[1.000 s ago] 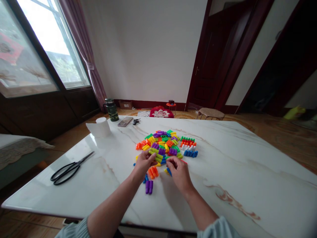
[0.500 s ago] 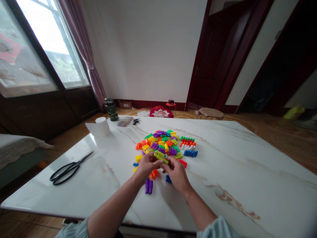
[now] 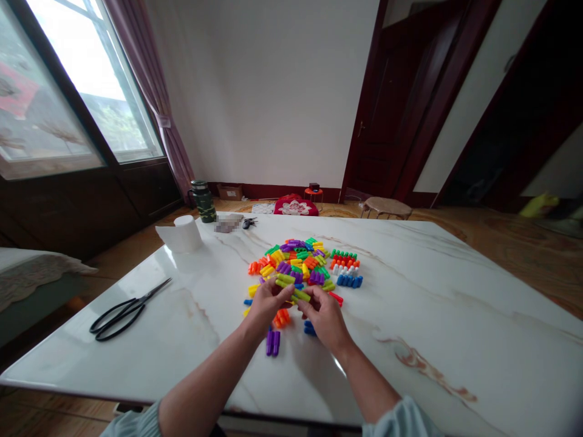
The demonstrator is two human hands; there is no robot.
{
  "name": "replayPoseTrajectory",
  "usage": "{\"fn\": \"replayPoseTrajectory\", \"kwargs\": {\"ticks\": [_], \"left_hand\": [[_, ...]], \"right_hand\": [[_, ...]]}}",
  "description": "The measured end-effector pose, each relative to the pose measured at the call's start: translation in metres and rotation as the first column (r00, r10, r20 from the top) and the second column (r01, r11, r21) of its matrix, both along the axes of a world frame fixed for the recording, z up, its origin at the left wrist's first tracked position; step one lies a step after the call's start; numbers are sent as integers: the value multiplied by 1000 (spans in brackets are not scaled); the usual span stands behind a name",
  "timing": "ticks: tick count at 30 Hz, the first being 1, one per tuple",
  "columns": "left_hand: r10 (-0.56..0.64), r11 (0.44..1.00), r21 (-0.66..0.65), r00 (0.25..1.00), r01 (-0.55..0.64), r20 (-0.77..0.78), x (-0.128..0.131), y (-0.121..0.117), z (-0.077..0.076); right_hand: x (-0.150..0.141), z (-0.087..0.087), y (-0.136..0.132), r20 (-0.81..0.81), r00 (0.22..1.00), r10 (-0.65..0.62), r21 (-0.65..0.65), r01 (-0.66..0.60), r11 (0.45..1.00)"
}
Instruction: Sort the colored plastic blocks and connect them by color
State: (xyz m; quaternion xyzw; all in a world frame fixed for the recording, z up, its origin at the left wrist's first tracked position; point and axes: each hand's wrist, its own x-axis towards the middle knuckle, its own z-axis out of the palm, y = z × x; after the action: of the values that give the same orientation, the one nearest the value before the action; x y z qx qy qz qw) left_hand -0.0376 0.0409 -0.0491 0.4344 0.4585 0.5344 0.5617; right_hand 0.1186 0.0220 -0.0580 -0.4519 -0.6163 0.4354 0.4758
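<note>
Both my hands are raised just in front of a pile of colourful plastic building pieces on the table. Pinched in my left hand is a lime-green building piece made of side-by-side tubes. My right hand grips another lime-green piece close beside it; whether the two still touch, I cannot tell. Under and near my hands lie an orange piece, a purple piece, a blue piece partly hidden by my right hand, and a red piece.
Right of the pile stand rows of small green, red, white and blue pieces. Black-handled scissors lie at the left of the marble-patterned table. Farther back are a paper roll, a camouflage flask, a blurred-out object and keys.
My right hand moved up and left from beside the blue piece to the lime-green one. Joined-looking lime-green pieces between my hands now show as two offset parts, the left one shifted up and left.
</note>
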Motion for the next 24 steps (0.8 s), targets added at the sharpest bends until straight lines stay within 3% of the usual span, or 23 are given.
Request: {"fn": "replayPoseTrajectory", "kwargs": {"ticks": [3, 5, 11, 15, 24], "left_hand": [[158, 987, -30, 986, -157, 50, -11, 4, 3], [176, 984, -51, 984, -174, 37, -16, 6, 4], [10, 988, -152, 990, -32, -143, -9, 2, 2], [-79, 976, -213, 982, 41, -172, -4, 0, 2], [-192, 981, -56, 974, 187, -115, 0, -4, 8]], "right_hand": [[3, -4, 3, 19, 999, -40, 4, 40, 999], [4, -7, 5, 12, 998, -69, 4, 69, 998], [4, -9, 7, -30, 996, -82, 15, 83, 996], [5, -9, 6, -38, 995, -96, 12, 97, 995], [5, -7, 6, -52, 993, -102, -36, 100, 994]]}}
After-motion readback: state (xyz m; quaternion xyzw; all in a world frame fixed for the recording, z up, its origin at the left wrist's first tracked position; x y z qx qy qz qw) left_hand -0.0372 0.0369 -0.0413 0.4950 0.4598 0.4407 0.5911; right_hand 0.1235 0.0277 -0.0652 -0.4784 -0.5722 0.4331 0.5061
